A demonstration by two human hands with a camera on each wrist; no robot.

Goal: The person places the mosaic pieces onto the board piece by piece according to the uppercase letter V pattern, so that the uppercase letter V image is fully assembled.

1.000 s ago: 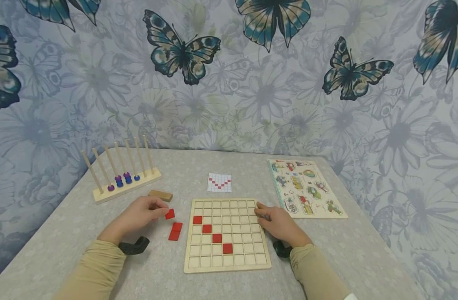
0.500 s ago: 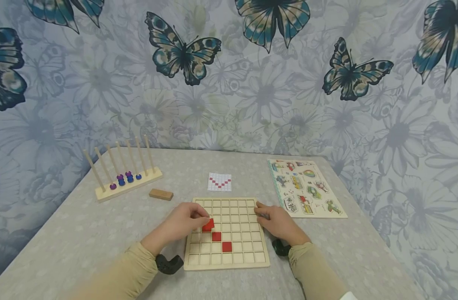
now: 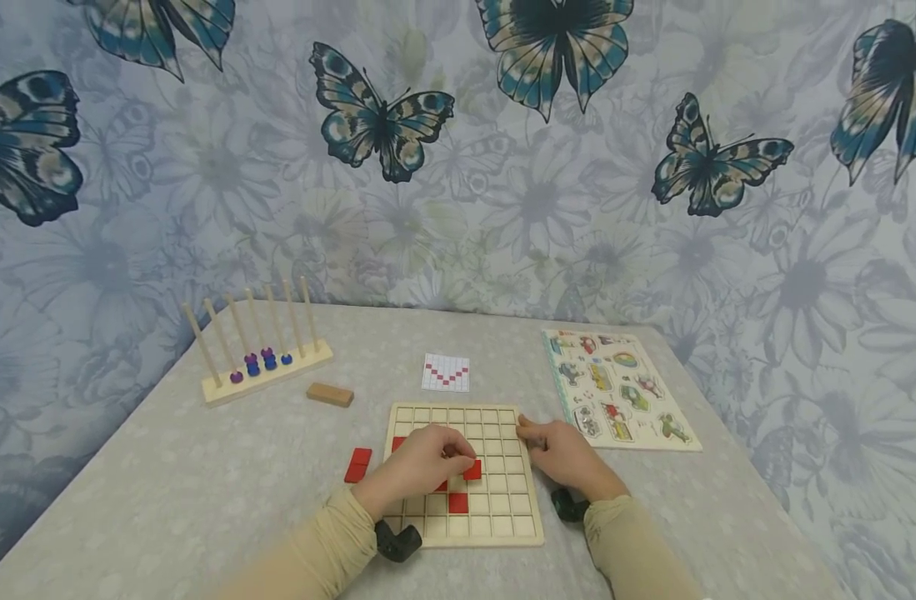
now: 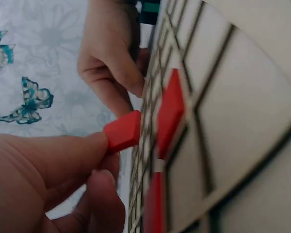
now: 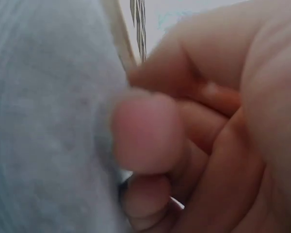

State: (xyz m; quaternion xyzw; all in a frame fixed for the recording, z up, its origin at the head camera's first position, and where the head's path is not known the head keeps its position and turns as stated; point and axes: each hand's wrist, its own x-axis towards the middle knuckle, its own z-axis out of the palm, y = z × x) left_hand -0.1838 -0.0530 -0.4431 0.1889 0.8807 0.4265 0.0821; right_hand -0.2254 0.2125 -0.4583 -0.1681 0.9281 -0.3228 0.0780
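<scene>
My left hand [image 3: 427,457] pinches a small red square tile [image 4: 123,131] between thumb and fingertips, close over the grid of a wooden board [image 3: 503,533]. Partly hidden by that hand, several red tiles lie in the board's cells; one red tile [image 3: 458,503] shows fully near the bottom. At the board's right edge rests my right hand [image 3: 566,454], its fingertips touching the frame. Its bent fingers fill the right wrist view, beside the tabletop. Left of the board lie two loose red tiles [image 3: 358,466], end to end.
Behind the board lies a pattern card [image 3: 446,372] with a red V. A wooden block [image 3: 330,394] and a peg stand [image 3: 270,375] with purple and blue beads are at the left. A picture puzzle board [image 3: 623,392] lies at the right.
My left hand picked up a red tile at the left and carried it rightward over the board. My right hand stays at the board's edge. The head view has shifted slightly.
</scene>
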